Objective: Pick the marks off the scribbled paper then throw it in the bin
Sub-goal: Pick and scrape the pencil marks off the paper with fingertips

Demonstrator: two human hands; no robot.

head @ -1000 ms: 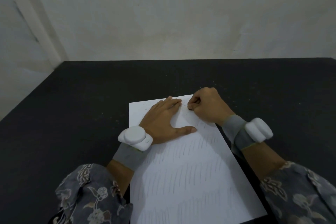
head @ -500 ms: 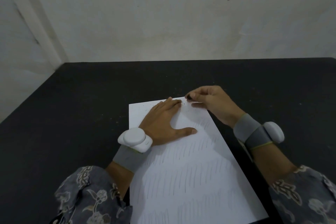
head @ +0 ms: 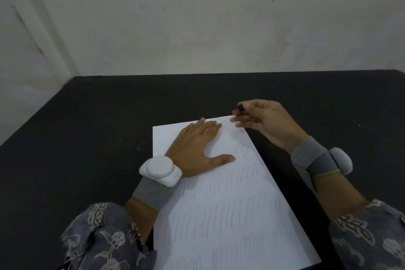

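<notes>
Lifting off the paper (head: 230,204), right hand (head: 266,124) fingers pinching small dark piece (head: 241,107), left hand (head: 195,152) still flat.

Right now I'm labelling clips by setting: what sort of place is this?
Probably a plain indoor workspace: a dark table set against a bare pale wall, holding one sheet of scribbled paper. No bin is in view.

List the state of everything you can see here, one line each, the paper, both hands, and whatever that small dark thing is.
paper: flat on the black table, pencil strokes across it, dark crumbs at the far edge.
left hand: flat, pressing the paper.
right hand: raised, pinching the small dark thing.
small dark thing: held at the fingers, off the paper.
</notes>
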